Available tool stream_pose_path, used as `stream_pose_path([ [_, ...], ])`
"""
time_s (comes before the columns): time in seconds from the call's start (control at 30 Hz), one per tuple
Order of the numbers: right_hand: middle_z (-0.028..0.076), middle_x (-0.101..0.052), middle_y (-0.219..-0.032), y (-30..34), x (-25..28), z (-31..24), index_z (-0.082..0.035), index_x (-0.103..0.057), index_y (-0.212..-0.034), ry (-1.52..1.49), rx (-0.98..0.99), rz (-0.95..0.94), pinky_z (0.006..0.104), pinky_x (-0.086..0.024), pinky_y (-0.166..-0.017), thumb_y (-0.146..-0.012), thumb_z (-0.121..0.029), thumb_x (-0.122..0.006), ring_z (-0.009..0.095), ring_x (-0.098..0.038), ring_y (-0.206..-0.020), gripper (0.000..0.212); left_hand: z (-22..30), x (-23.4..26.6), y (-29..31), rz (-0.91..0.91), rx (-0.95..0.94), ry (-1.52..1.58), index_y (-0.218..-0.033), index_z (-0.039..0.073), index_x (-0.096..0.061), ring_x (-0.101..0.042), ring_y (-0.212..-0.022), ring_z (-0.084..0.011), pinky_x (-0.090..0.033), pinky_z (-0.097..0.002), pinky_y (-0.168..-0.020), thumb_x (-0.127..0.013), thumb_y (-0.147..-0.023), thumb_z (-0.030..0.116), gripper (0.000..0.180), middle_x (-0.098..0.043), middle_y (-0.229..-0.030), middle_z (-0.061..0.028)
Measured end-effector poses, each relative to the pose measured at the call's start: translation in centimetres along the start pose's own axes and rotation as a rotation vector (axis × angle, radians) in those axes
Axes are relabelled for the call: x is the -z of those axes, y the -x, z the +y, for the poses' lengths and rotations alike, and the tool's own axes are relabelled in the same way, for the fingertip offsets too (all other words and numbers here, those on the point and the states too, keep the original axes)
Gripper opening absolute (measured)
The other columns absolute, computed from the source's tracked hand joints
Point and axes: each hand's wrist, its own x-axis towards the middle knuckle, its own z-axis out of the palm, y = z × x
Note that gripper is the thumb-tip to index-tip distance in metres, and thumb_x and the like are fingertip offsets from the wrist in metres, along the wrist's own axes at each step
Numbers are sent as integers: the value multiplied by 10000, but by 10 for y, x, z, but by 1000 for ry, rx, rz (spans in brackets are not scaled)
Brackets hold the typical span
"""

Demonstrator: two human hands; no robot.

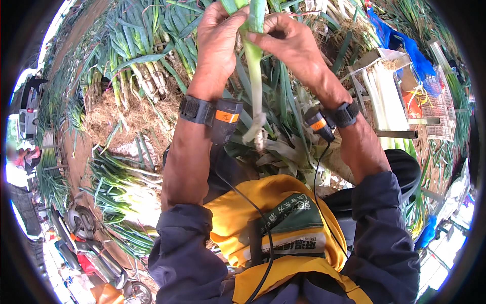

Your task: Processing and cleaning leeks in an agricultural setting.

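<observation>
A large green onion (255,76) hangs upright in front of me, its white root end down and a loose strip of outer skin beside the tip. My left hand (218,48) is closed on its green upper part. From the other side, my right hand (293,45) pinches the leaf where the green meets the pale stalk. The top of the leaves runs out of the picture. Under it, loose green leaves and peeled skins (283,147) cover the ground. Both wrists wear black straps with small cabled boxes.
Untrimmed green onions (142,55) with dirty roots are heaped at far left; paler peeled ones (136,195) lie nearer. At right, a rack (382,96) holds white stalks, beside blue plastic (400,43) and a white crate (440,111). A motorbike (91,253) stands lower left.
</observation>
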Motion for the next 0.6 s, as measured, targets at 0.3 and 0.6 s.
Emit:
stream_pose_path([
  [0.3, -36, -651, -845, 57, -7, -25, -50, -676, -992, -166, -126, 137, 203, -459, -632, -892, -145, -773, 31, -564, -728, 168, 19, -8, 6, -9, -157, -139, -1185, 17, -573, -613, -932, -139, -490, -323, -822, -677, -960, 55, 250, -645, -1028, -50],
  [0.6, -15, -663, -874, 128, 17, -10, -32, -665, -1037, -59, -296, -100, 238, -491, -648, -896, -72, -742, 57, -590, -750, 166, 21, 29, -13, 136, -229, 103, -1080, 56, -597, -652, -873, -204, -571, -371, -781, -655, -953, 18, 144, -640, -1019, -70],
])
